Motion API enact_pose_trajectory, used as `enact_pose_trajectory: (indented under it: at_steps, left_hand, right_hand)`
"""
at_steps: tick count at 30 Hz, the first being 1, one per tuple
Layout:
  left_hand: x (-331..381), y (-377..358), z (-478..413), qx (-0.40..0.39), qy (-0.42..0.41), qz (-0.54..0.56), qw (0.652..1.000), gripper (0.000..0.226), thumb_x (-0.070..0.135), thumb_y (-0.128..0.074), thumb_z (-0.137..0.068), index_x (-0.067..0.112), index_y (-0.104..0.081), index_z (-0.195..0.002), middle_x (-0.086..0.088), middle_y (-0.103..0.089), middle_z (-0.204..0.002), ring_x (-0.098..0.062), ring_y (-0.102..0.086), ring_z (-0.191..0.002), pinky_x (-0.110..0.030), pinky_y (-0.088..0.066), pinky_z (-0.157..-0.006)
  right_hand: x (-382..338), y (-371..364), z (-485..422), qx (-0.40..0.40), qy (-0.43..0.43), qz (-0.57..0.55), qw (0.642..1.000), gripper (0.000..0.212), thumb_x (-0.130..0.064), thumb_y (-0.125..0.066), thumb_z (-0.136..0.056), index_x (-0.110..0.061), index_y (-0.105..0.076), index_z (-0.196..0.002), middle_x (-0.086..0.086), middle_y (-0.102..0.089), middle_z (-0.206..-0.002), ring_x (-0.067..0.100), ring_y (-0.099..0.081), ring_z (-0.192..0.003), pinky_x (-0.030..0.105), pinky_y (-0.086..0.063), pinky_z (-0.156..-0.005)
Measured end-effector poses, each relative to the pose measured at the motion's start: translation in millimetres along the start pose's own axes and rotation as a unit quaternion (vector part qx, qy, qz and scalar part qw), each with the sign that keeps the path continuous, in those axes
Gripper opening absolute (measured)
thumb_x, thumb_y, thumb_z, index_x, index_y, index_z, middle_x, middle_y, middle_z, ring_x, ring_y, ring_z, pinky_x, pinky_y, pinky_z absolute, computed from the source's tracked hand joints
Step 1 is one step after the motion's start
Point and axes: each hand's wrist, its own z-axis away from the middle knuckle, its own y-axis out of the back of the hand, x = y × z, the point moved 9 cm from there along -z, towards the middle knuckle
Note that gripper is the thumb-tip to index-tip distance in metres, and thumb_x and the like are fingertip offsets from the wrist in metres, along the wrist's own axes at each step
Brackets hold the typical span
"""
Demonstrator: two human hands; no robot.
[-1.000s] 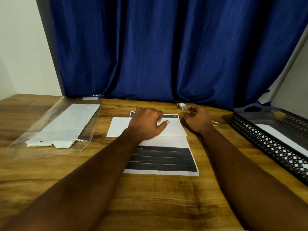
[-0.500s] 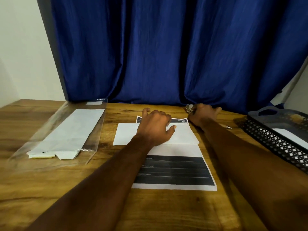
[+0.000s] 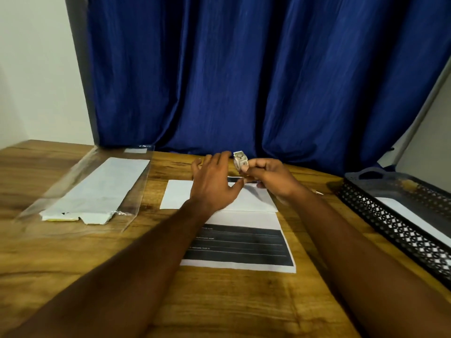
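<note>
My right hand [image 3: 271, 178] holds a small roll of tape [image 3: 240, 161] pinched in its fingers, lifted above the far edge of the papers. My left hand [image 3: 214, 182] hovers just left of the roll with fingers spread and relaxed, its fingertips near the roll but holding nothing. Under both hands lies a white envelope [image 3: 178, 197] across the top of a printed sheet with a dark banded form [image 3: 239, 247] on the wooden table [image 3: 219, 301].
A clear plastic sleeve with white envelopes [image 3: 95, 191] lies at the left. A black perforated tray [image 3: 395, 223] holding white paper stands at the right edge. A pen tip [image 3: 318, 192] shows behind my right wrist. A blue curtain [image 3: 244, 81] hangs behind the table.
My right hand let go of the pen, took the tape roll from the table's far edge and lifted it. My left hand rose off the envelope toward the roll.
</note>
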Motion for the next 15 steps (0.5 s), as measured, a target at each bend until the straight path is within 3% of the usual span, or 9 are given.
enact_pose_trajectory:
  at_steps: [3, 6, 10, 15]
  left_hand:
    - [-3.5, 0.2, 6.2, 0.003, 0.002, 0.087, 0.996, 0.067, 0.054, -0.07, -0.087, 0.027, -0.047, -0.143, 0.005, -0.063, -0.136, -0.018, -0.053, -0.129, -0.052, -0.026, -0.114]
    - [-4.5, -1.1, 9.9, -0.005, 0.021, 0.15, 0.988, 0.052, 0.052, -0.07, -0.087, 0.032, -0.057, -0.133, 0.011, -0.068, -0.125, -0.014, -0.057, -0.122, -0.05, -0.03, -0.111]
    - [-7.9, -5.5, 12.8, -0.019, 0.036, 0.217, 0.975, 0.049, 0.06, -0.065, -0.085, 0.033, -0.065, -0.125, 0.016, -0.071, -0.114, -0.01, -0.063, -0.11, -0.053, -0.042, -0.106]
    - [-10.4, -3.2, 13.3, -0.008, 0.032, 0.179, 0.983, 0.053, 0.06, -0.074, -0.086, 0.032, -0.064, -0.129, 0.013, -0.071, -0.12, -0.011, -0.061, -0.113, -0.052, -0.04, -0.107]
  right_hand:
    - [12.6, -11.3, 14.3, -0.022, -0.03, -0.075, 0.996, 0.025, -0.015, -0.062, -0.105, 0.003, -0.072, -0.119, 0.013, -0.072, -0.097, 0.008, -0.069, -0.079, 0.018, -0.05, -0.071]
    - [23.0, -15.0, 20.4, -0.025, -0.054, -0.113, 0.992, 0.023, -0.019, -0.06, -0.106, -0.004, -0.075, -0.116, 0.01, -0.073, -0.097, 0.018, -0.069, -0.091, 0.03, -0.041, -0.076]
    - [26.4, -15.8, 23.5, -0.042, -0.052, -0.113, 0.991, 0.02, -0.022, -0.061, -0.106, -0.013, -0.076, -0.114, 0.006, -0.076, -0.099, 0.023, -0.067, -0.095, 0.031, -0.04, -0.073]
    - [24.6, 1.5, 23.0, 0.023, -0.061, -0.11, 0.992, 0.024, -0.031, -0.06, -0.105, -0.022, -0.071, -0.124, 0.003, -0.079, -0.106, 0.023, -0.069, -0.097, 0.033, -0.041, -0.072]
